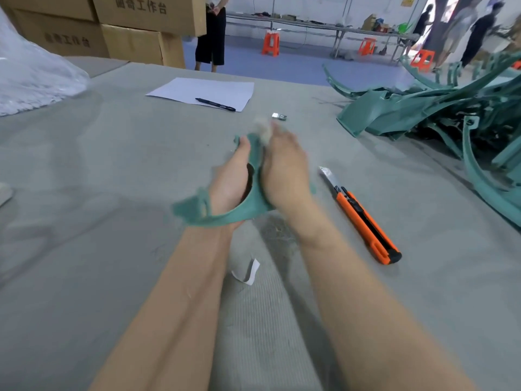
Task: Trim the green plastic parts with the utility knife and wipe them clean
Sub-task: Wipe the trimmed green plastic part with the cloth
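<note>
Person's left hand (232,176) grips one curved green part (197,213) just above the table (84,193). The fingers curl round it through its opening. The right hand (283,170) pinches a pale wad (263,128) at its fingertips and presses it on the part's far end. Motion blur hides the exact finger pose.

Edges and room:
- The utility knife (366,221) lies flat, right of the right wrist and apart from it. Its blade is extended, with the tip pointing away from the person.
- The pile of green parts (423,114) fills the right side out to the table's edge. It's tangled, so the number can't be told.
- Bare grey surface lies left of the hands, reaching as far as the clear plastic bag (28,80).
- The far edge runs just behind the paper sheet (203,90), with blue floor beyond it.
- The white strip (248,272) lies between the forearms.

Counts: one knife, one part in hand, one wad, one sheet, one pen (215,105) on that sheet, one small metal piece (279,117) beyond the fingertips, one strip. Three orange stools (270,43) show plainly by the far benches.
</note>
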Demonstrator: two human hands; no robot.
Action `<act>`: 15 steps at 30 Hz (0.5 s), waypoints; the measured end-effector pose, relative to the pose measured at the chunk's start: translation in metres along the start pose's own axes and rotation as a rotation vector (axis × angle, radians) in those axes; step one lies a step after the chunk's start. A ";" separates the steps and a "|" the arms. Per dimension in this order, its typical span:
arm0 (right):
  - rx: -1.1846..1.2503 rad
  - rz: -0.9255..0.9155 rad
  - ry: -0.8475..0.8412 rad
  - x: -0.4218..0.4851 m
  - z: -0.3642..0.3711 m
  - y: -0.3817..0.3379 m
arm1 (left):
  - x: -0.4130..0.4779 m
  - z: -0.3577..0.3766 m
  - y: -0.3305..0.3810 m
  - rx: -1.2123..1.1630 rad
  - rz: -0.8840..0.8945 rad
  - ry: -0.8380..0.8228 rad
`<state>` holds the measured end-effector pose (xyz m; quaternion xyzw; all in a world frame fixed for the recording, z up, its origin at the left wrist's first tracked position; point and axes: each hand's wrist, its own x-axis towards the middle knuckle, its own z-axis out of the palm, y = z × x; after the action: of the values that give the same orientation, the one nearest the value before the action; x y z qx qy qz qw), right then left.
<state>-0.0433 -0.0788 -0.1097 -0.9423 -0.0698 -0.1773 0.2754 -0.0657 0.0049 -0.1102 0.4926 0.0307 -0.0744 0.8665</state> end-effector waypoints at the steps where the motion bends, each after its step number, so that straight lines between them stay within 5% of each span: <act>1: 0.037 -0.112 -0.022 -0.017 0.010 -0.006 | 0.003 -0.003 0.001 -0.070 0.007 0.008; 4: 0.049 -0.215 -0.015 -0.031 0.018 -0.006 | 0.003 -0.008 0.003 -0.168 0.007 -0.024; 7: -0.055 0.009 0.042 0.001 0.008 0.005 | -0.002 -0.009 0.001 -0.022 -0.004 -0.037; 11: 0.187 0.296 0.065 0.030 -0.018 0.027 | -0.004 -0.017 0.005 0.127 -0.013 -0.007; 15: 0.441 0.377 0.347 0.022 -0.033 0.049 | -0.002 -0.015 0.006 0.082 0.025 -0.007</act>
<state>-0.0218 -0.1370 -0.0999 -0.8120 0.1169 -0.2617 0.5083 -0.0662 0.0207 -0.1129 0.5279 0.0183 -0.0667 0.8465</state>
